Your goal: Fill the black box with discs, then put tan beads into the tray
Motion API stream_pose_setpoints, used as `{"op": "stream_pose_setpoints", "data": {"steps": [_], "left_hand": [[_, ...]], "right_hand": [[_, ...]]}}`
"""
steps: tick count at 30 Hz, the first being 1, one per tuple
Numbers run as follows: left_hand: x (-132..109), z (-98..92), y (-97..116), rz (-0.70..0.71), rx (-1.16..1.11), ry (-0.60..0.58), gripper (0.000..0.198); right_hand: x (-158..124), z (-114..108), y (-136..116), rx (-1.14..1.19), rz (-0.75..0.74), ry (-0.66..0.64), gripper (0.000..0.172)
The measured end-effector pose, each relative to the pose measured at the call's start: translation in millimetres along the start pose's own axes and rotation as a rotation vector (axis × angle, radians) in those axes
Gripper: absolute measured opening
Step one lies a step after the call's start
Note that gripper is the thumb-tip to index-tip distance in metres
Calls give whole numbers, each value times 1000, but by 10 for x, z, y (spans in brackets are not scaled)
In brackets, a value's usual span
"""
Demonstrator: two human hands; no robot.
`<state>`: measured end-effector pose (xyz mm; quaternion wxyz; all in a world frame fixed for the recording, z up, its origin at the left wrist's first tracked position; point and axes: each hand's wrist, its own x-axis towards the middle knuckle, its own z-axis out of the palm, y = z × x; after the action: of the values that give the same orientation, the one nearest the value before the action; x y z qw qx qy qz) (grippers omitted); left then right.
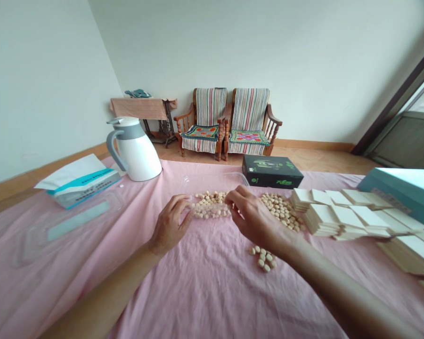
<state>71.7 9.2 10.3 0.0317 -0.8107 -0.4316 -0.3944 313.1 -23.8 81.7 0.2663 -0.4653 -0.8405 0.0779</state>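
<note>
Bag (210, 210) lies crosswise between the hands, long axis left to right, left hand (170, 225) pinching its left end and right hand (256, 217) its right end, equally near.

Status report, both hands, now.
Left hand and right hand grip the bag of pellets. Loose pellets piled behind right hand. Small heap beside right wrist; nothing blocks.
</note>
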Motion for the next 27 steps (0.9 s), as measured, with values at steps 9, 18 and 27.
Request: {"op": "stream_pose_setpoints", "data": {"steps": [9, 18, 27], "left_hand": [[-7, 7, -4, 6, -10, 2, 4], [-7, 16, -9, 12, -12, 13, 6], [-14, 23, -10, 5, -13, 2, 5]], "right_hand": [[-209, -128, 27, -103, 44, -199, 16], [-559, 34, 98, -297, -21, -543, 21], [-217, -12, 65, -39, -15, -226, 18]]}}
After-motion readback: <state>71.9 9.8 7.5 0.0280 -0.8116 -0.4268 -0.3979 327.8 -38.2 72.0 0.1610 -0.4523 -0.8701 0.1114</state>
